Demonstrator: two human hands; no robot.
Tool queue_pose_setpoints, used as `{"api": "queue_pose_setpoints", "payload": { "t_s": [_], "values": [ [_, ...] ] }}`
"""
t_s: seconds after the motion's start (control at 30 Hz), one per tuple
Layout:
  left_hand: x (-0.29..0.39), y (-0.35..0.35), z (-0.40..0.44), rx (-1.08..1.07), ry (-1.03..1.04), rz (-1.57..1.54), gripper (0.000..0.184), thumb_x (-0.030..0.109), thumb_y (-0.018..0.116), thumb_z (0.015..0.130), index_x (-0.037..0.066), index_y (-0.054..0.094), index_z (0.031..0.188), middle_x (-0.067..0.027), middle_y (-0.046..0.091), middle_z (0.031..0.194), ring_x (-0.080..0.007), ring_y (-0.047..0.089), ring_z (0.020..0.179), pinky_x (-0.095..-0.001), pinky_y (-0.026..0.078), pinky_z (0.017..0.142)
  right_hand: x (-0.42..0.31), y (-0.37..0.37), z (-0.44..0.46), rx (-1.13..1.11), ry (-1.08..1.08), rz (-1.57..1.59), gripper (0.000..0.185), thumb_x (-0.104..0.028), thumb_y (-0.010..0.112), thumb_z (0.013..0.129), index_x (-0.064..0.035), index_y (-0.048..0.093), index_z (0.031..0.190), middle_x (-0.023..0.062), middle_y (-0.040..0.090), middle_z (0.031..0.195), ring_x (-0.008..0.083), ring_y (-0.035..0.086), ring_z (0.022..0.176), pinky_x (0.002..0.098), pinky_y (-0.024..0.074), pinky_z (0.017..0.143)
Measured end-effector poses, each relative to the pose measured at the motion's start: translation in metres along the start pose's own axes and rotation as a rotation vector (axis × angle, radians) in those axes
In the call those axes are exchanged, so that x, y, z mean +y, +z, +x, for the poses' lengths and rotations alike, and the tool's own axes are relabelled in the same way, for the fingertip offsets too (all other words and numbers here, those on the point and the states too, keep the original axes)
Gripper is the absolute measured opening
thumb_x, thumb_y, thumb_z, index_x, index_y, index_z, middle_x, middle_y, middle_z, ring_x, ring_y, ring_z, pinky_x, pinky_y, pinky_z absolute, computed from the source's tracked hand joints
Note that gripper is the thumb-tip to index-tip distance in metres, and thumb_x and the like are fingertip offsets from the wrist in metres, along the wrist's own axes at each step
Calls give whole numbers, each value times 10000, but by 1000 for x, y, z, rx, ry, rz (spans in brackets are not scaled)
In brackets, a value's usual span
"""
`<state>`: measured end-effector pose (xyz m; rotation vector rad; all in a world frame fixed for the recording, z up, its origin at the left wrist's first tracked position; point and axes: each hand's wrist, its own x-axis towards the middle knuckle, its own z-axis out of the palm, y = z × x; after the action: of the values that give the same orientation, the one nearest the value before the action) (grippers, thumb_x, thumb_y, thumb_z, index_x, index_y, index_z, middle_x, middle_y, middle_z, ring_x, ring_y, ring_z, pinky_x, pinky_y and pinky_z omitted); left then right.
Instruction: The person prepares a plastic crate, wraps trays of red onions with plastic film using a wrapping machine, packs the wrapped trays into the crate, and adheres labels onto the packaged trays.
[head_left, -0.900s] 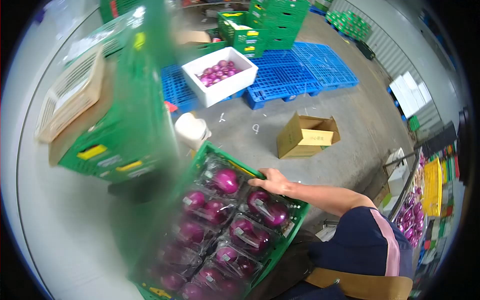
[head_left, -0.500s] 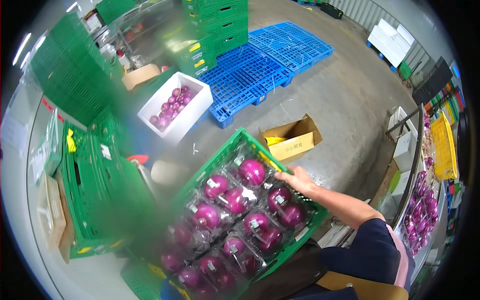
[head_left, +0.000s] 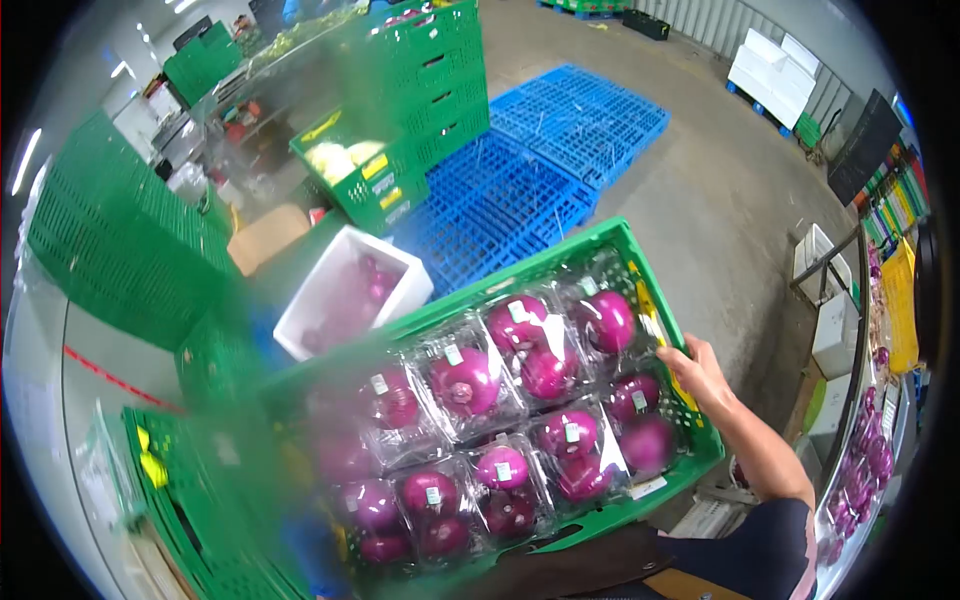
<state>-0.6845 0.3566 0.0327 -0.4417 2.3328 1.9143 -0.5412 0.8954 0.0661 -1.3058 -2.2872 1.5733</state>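
Observation:
My right hand (head_left: pixel 697 378) is closed on the right end rim of a green plastic crate (head_left: pixel 702 430), thumb over the edge. The crate is held up in front of me, slightly tilted. Inside lie several clear plastic packs of red onions (head_left: pixel 467 380), each with a small white label. A smear on the camera blurs the crate's left end, and my left hand cannot be made out there.
Behind the crate stands a white foam box (head_left: pixel 345 285) with loose red onions. Blue pallets (head_left: pixel 570 120) lie on the floor beyond. Stacked green crates (head_left: pixel 440 85) rise at the back, more (head_left: pixel 120 220) at left. Packed onions (head_left: pixel 865 460) lie on a shelf at right.
The crate has risen and swung to a more level angle, my right hand moving right with it. It now covers the cardboard box on the floor and part of the foam box.

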Motion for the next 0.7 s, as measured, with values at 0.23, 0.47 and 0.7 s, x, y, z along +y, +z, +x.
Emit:
{"api": "queue_pose_setpoints", "payload": {
  "t_s": [0.23, 0.47, 0.7],
  "values": [
    [91, 96, 189, -71, 44, 67, 382, 214, 575, 792, 10, 602, 1115, 90, 440, 633, 3, 364, 474, -161, 248, 411, -87, 15, 104, 169, 55, 169, 317, -324, 656, 803, -31, 582, 900, -44, 455, 655, 52, 400, 563, 248, 306, 493],
    [191, 234, 307, -216, -90, -96, 380, 211, 564, 812, -14, 590, 1118, 73, 450, 633, -10, 371, 467, -163, 259, 406, -164, 0, 225, 241, 125, 266, 299, -301, 654, 807, -40, 554, 913, -49, 445, 633, 35, 388, 503, 222, 280, 436],
    [232, 362, 450, -233, 113, 278, 219, 126, 514, 867, 12, 655, 991, -89, 591, 826, -203, 551, 730, -297, 424, 670, -251, -42, 421, 261, 198, 193, 277, -269, 641, 801, -16, 585, 898, -10, 517, 741, 76, 445, 678, 262, 359, 605]
  ]
}}
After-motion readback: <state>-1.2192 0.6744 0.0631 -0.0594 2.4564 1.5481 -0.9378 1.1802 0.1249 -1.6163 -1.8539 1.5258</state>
